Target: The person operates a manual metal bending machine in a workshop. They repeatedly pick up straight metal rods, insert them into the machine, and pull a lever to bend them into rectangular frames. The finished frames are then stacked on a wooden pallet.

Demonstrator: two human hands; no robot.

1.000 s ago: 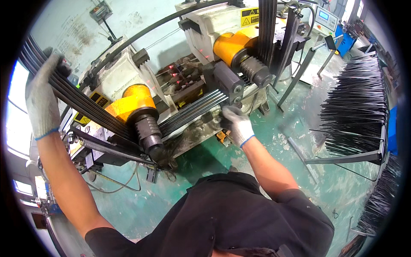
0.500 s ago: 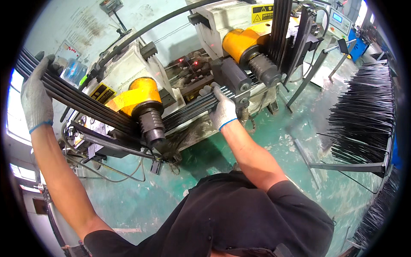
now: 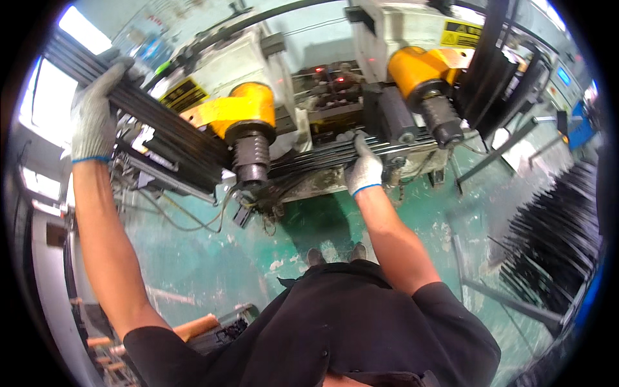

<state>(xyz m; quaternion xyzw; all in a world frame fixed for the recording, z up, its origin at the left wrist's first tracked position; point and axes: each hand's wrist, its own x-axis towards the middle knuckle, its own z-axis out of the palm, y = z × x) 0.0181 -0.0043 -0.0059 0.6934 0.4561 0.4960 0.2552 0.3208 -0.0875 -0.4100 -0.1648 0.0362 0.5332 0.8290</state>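
Note:
My left hand (image 3: 95, 122), in a whitish knit glove with a blue cuff, is closed around a bundle of dark metal rods (image 3: 158, 119) that rises to the upper left. My right hand (image 3: 365, 169), gloved alike, grips the level middle stretch of rods (image 3: 313, 158), its thumb on top and its other fingers partly hidden behind. Beside the left bundle stands a yellow machine arm (image 3: 250, 103) with a ridged dark roller (image 3: 251, 158). Its twin, another yellow arm (image 3: 409, 71), carries a second ridged roller (image 3: 440, 117). A dark cylinder (image 3: 396, 116) sits right of my right hand.
More dark upright bars (image 3: 483, 77) stand at the right machine head. A rack of many thin black rods (image 3: 554, 238) is at the right, its metal frame (image 3: 516, 303) reaching inward. A control box (image 3: 564, 80) stands far right. Hoses (image 3: 187, 222) hang below the left head.
The view has shifted, so machine and hands appear farther right and the machine higher; my shoes now show. Both hands stay on the rods. More bright rod length shows right of my right hand.

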